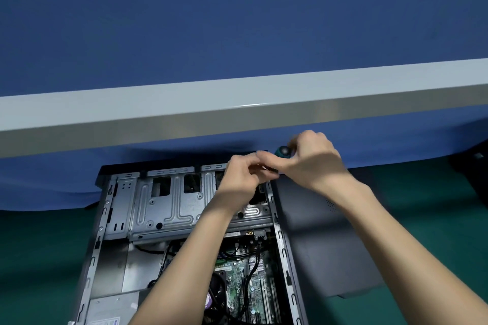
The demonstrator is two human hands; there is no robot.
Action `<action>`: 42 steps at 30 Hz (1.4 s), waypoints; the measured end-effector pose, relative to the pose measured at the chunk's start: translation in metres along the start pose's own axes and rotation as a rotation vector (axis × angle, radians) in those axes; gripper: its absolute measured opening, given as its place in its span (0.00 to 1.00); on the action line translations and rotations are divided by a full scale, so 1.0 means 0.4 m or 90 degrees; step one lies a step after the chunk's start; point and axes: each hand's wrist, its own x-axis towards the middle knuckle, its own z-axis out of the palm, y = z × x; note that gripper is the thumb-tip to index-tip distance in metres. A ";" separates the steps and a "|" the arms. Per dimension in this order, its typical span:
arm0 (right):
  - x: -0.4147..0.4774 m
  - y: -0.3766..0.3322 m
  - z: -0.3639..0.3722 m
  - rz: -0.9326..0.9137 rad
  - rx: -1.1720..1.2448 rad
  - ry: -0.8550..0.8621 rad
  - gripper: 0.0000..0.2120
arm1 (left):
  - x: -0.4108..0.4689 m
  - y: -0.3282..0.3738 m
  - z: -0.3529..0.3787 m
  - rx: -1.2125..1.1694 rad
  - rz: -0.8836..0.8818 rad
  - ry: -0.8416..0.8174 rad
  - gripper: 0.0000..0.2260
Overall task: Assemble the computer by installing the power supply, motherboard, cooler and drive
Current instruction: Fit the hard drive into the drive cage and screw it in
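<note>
Blue wall panelling (237, 20) fills the view beyond the hands, crossed by a pale grey horizontal rail (158, 113). A dark green bench mat (39, 258) spreads out below and to both sides of them.

On the mat lies an open grey steel computer case (91, 258), its far right corner directly under the hands. The right hand (309, 161) is wrapped around a teal-handled screwdriver (284, 151) with a black end cap, held at that corner. The left hand (243, 176), just beside it, has its fingers curled and pinched in at the tool's dark shaft. What the tip meets is hidden behind both hands.

Under the left hand, and running away to its left, sits a silver stamped-metal drive cage (169, 205), ribbed and pierced with rectangular cut-outs. Nearer than the hands, the left forearm crosses over a green motherboard (237, 279) and covers part of a black cooler fan (220, 290), with thin black cables (253, 266) draped across the board. A plain grey power supply box (111, 309) lies in the case's near left corner. Beneath the right forearm, a matte dark grey side panel (330, 245) rests flat just beside the case.
</note>
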 end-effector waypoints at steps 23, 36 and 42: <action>0.007 -0.017 -0.017 -0.074 0.109 -0.058 0.16 | 0.012 -0.020 -0.015 -0.042 -0.021 0.013 0.10; 0.003 -0.029 0.003 -0.035 0.023 0.032 0.26 | 0.009 -0.029 0.002 -0.058 0.000 0.026 0.12; 0.005 -0.030 -0.006 -0.052 0.142 -0.031 0.18 | -0.002 -0.040 -0.023 -0.008 0.007 -0.009 0.04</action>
